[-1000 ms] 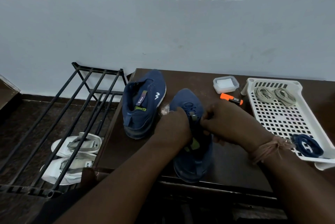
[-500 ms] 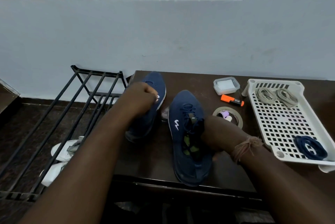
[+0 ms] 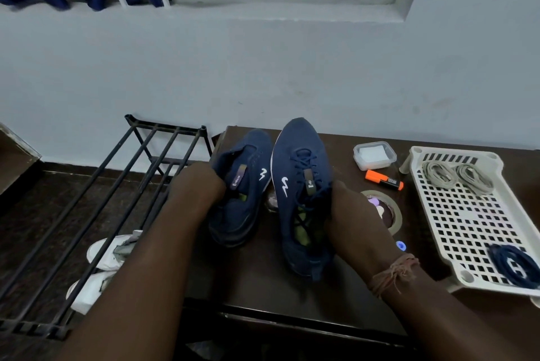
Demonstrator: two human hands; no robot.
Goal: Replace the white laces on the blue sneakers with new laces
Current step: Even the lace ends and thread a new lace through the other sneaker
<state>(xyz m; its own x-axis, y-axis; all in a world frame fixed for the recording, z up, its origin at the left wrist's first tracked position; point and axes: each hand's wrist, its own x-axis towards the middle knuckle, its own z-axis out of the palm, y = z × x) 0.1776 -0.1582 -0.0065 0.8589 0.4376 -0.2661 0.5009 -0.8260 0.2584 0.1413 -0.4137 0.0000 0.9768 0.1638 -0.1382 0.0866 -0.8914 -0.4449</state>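
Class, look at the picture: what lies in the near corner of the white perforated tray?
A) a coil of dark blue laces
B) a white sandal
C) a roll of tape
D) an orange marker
A: a coil of dark blue laces lies in the near corner of the white tray.

I saw a dark brown desk (image 3: pixel 257 287) carrying two blue sneakers (image 3: pixel 301 197), a clear lidded box (image 3: pixel 374 155), an orange marker (image 3: pixel 383 179), a tape roll (image 3: pixel 393 216) just beside my right fingers, and a white perforated tray (image 3: pixel 467 223) farther right.
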